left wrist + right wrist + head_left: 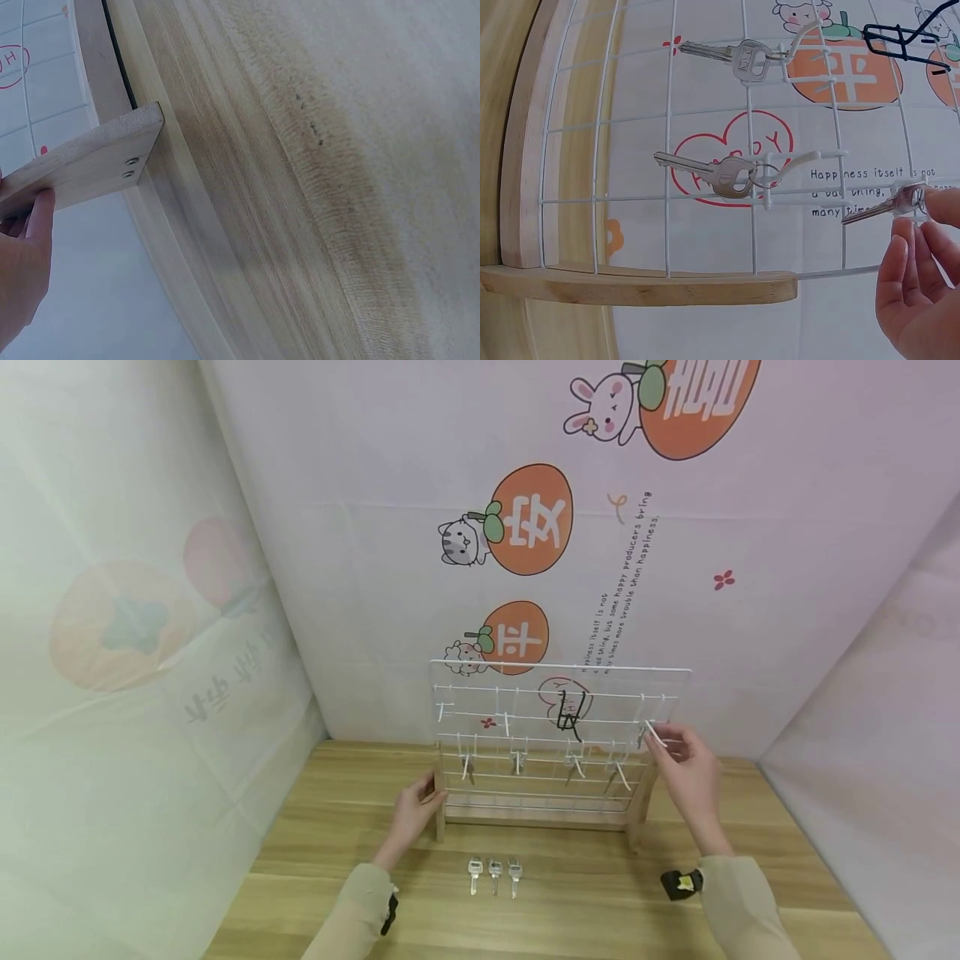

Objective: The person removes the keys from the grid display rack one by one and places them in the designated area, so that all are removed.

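Observation:
A white wire grid rack [561, 667] with wooden side posts stands on the table. My left hand [416, 812] grips its left wooden post [90, 154], thumb on one face and the other fingers partly hidden behind. At the upper right white hook [656, 735], my right hand [692, 775] pinches a silver key [907, 198] by its head and ring; the fingertips hide part of the ring. Keys hang by rings from the lower row of white hooks, among them one key [733, 177] and another key [750, 61] in the right wrist view.
Three silver keys, one being the left key [475, 874], lie in a row on the wooden table [570, 906] before the rack. A black hook [570, 720] hangs on the upper grid beside white hooks. Printed cloth [375, 593] stands behind and at both sides.

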`<action>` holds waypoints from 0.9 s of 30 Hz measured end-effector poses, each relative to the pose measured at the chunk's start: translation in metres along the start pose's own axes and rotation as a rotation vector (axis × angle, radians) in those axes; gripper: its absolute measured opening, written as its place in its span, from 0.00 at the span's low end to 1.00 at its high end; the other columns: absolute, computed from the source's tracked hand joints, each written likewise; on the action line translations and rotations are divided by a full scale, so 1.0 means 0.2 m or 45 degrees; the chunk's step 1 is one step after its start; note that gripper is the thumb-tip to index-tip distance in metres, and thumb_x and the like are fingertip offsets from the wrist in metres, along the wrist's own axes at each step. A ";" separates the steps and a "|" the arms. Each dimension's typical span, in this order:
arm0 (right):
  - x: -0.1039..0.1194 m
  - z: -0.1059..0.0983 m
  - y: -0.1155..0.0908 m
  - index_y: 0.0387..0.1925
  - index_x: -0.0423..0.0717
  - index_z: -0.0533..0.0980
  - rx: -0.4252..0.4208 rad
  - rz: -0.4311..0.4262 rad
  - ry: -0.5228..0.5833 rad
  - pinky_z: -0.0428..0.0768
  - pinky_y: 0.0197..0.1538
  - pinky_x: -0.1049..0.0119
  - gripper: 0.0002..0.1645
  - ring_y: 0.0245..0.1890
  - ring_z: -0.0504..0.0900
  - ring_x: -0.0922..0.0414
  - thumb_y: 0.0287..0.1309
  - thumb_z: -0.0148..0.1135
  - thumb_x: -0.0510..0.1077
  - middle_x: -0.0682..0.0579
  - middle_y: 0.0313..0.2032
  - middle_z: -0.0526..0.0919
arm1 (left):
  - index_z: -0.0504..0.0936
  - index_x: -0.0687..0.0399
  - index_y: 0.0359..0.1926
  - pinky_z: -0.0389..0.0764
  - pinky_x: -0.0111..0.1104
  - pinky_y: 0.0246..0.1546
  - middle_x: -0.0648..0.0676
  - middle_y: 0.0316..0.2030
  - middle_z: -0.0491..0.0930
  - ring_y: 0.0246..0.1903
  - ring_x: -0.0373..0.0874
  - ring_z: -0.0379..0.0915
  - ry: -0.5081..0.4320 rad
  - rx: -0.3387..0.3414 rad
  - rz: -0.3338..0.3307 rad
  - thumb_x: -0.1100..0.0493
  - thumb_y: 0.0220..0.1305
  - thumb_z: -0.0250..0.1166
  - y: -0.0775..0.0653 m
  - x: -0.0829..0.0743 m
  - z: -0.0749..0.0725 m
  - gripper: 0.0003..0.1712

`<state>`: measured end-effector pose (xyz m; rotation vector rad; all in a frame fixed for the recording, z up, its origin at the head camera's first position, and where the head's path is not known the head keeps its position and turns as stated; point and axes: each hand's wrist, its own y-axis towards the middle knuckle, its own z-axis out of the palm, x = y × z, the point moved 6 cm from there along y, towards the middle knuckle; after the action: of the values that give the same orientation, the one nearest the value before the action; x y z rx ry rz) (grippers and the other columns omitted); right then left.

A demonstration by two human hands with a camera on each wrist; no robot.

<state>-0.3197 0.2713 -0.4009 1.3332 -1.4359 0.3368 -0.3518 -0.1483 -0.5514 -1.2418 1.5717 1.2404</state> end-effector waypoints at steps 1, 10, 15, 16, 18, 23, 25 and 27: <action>0.00 0.00 0.00 0.47 0.40 0.80 -0.002 -0.005 -0.006 0.79 0.34 0.90 0.18 0.33 0.77 0.82 0.61 0.68 0.48 0.80 0.35 0.77 | 0.65 0.76 0.66 0.80 0.46 0.60 0.76 0.63 0.69 0.62 0.70 0.71 0.000 0.000 0.001 0.71 0.64 0.63 0.00 0.00 0.00 0.32; 0.00 0.01 0.01 0.46 0.40 0.81 -0.026 -0.039 -0.043 0.77 0.38 0.93 0.16 0.32 0.76 0.84 0.61 0.69 0.47 0.62 0.38 0.84 | 0.64 0.78 0.66 0.79 0.48 0.61 0.78 0.63 0.68 0.62 0.72 0.69 -0.007 0.008 0.007 0.71 0.65 0.63 0.00 0.00 0.00 0.31; 0.02 0.02 0.02 0.45 0.38 0.81 -0.022 -0.055 -0.004 0.78 0.38 0.93 0.16 0.32 0.77 0.84 0.60 0.69 0.45 0.59 0.38 0.86 | 0.64 0.79 0.65 0.80 0.49 0.60 0.78 0.62 0.69 0.61 0.72 0.70 0.010 -0.007 0.021 0.70 0.65 0.63 -0.01 -0.02 0.00 0.31; 0.03 0.03 0.02 0.45 0.38 0.81 -0.022 -0.056 0.008 0.78 0.38 0.93 0.16 0.31 0.77 0.84 0.60 0.69 0.44 0.62 0.37 0.85 | 0.64 0.79 0.65 0.80 0.49 0.60 0.77 0.62 0.70 0.61 0.72 0.70 0.013 -0.008 0.021 0.70 0.65 0.63 -0.01 -0.02 0.00 0.31; 0.03 0.03 0.03 0.44 0.36 0.80 -0.018 -0.056 0.041 0.78 0.38 0.93 0.16 0.31 0.77 0.84 0.59 0.70 0.43 0.69 0.34 0.82 | 0.64 0.78 0.66 0.79 0.48 0.61 0.77 0.63 0.69 0.62 0.71 0.70 0.009 -0.010 0.009 0.69 0.65 0.63 -0.01 -0.02 0.00 0.31; 0.03 0.04 0.03 0.42 0.33 0.78 -0.021 -0.068 0.077 0.79 0.38 0.92 0.15 0.31 0.78 0.83 0.59 0.70 0.41 0.80 0.31 0.76 | 0.66 0.77 0.66 0.80 0.46 0.60 0.75 0.63 0.70 0.61 0.70 0.71 0.018 -0.016 0.011 0.68 0.65 0.64 0.00 0.00 0.00 0.31; 0.03 0.04 0.03 0.42 0.33 0.78 -0.024 -0.068 0.071 0.78 0.38 0.92 0.15 0.31 0.77 0.84 0.59 0.69 0.41 0.80 0.31 0.76 | 0.66 0.77 0.65 0.81 0.46 0.59 0.76 0.62 0.71 0.61 0.70 0.72 0.019 -0.019 0.018 0.68 0.65 0.64 0.00 0.00 0.00 0.31; 0.04 0.04 0.03 0.41 0.34 0.78 -0.028 -0.068 0.055 0.78 0.37 0.93 0.15 0.31 0.77 0.84 0.59 0.70 0.41 0.81 0.31 0.75 | 0.67 0.78 0.65 0.81 0.47 0.59 0.76 0.61 0.71 0.61 0.70 0.72 0.020 -0.019 0.022 0.68 0.65 0.64 0.00 0.00 0.00 0.31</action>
<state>-0.3271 0.2627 -0.3958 1.3367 -1.3621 0.3118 -0.3513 -0.1493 -0.5516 -1.2526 1.5905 1.2583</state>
